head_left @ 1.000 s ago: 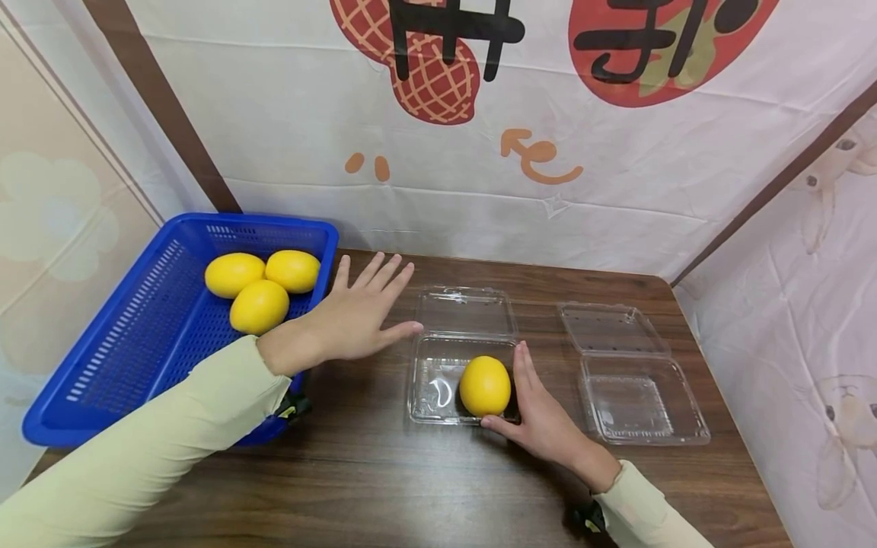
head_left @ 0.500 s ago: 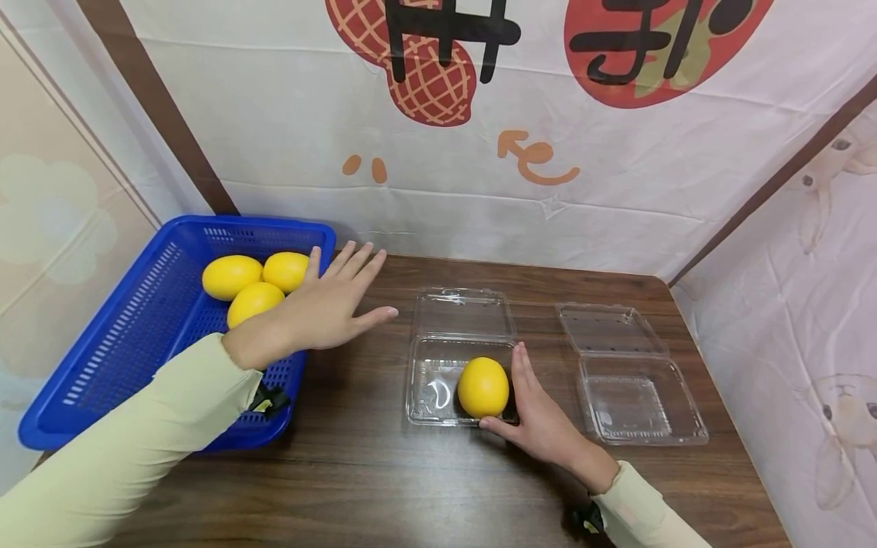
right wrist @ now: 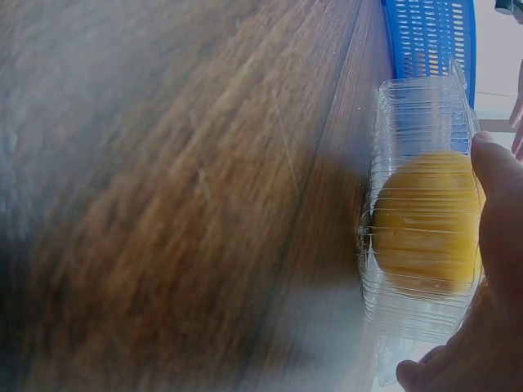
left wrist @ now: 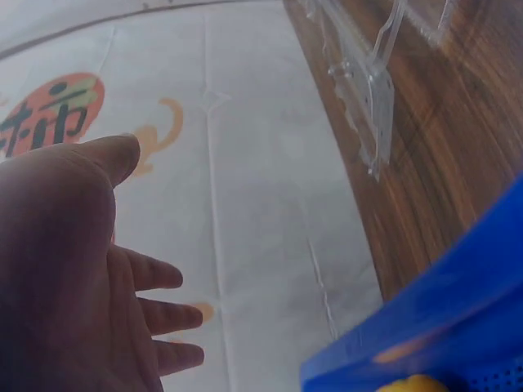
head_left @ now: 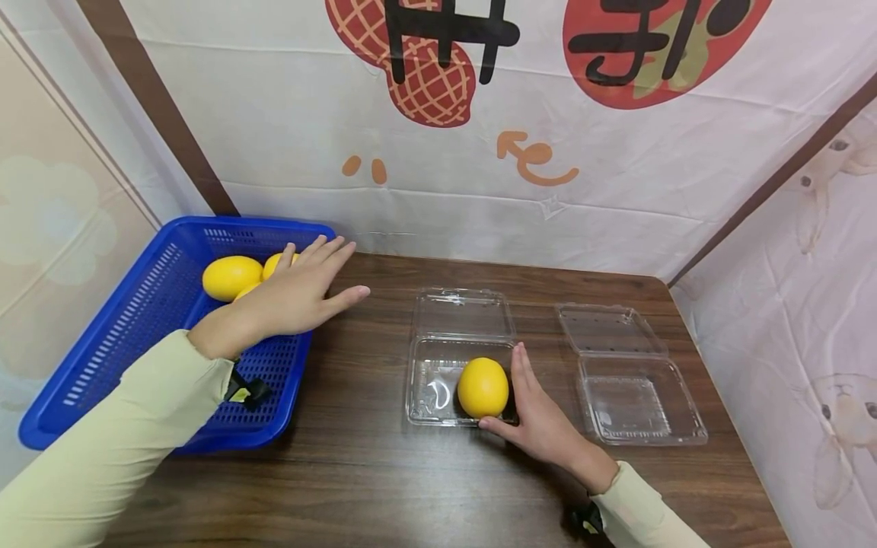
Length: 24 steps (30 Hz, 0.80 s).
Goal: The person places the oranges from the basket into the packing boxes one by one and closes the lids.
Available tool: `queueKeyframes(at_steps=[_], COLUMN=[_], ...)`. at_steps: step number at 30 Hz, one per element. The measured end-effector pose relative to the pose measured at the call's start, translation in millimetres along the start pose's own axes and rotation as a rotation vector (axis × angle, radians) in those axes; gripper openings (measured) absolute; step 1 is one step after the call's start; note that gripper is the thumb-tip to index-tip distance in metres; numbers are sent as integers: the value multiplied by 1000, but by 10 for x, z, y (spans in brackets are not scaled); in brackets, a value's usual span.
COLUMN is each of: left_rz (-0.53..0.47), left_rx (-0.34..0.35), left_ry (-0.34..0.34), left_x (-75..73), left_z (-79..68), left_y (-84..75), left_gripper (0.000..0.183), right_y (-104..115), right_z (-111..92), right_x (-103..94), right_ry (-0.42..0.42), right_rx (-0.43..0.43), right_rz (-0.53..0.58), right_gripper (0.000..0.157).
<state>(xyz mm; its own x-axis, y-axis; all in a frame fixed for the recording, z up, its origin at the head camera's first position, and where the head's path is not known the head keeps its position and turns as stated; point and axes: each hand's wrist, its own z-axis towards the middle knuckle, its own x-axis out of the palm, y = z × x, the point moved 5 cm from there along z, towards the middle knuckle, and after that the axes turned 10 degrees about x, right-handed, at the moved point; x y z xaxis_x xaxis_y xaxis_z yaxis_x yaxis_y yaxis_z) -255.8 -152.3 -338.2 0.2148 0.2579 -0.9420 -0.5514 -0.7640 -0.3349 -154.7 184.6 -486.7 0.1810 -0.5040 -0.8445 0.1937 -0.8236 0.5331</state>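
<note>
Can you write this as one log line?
left hand: over basket | right hand: at box corner | box: open, yellow fruit inside

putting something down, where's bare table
Bare brown wooden table lies in front of the clear plastic box holding a yellow oval fruit, and between that box and the blue plastic basket. Crowded: by the right hand, toward the second clear plastic box; the left hand overhangs the basket.

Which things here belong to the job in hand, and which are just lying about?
Likely in the job:
fruit in the left box, by the right hand
basket and its fruit, by the left hand
right box, open, probably

Just surroundings:
backdrop
table
</note>
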Motion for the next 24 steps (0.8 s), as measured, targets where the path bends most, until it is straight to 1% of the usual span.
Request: queueKeyframes(at_steps=[6,14,24], left_rz=[-50,-117,-154], left_rx=[-30,-41,-50], left_ry=[-11,-37,-85], left_x=[-38,-76,-70], left_z=[-52,-129,-172], left_y=[196,421,635], left_gripper=[84,79,74], right_y=[8,5,12], right_z=[-1,-2,-5], right_x=[-7,-6,-6], right_ry=[6,3,0], right_rx=[6,8,2], right_rz=[0,-5,-1], right_gripper=[120,120,121])
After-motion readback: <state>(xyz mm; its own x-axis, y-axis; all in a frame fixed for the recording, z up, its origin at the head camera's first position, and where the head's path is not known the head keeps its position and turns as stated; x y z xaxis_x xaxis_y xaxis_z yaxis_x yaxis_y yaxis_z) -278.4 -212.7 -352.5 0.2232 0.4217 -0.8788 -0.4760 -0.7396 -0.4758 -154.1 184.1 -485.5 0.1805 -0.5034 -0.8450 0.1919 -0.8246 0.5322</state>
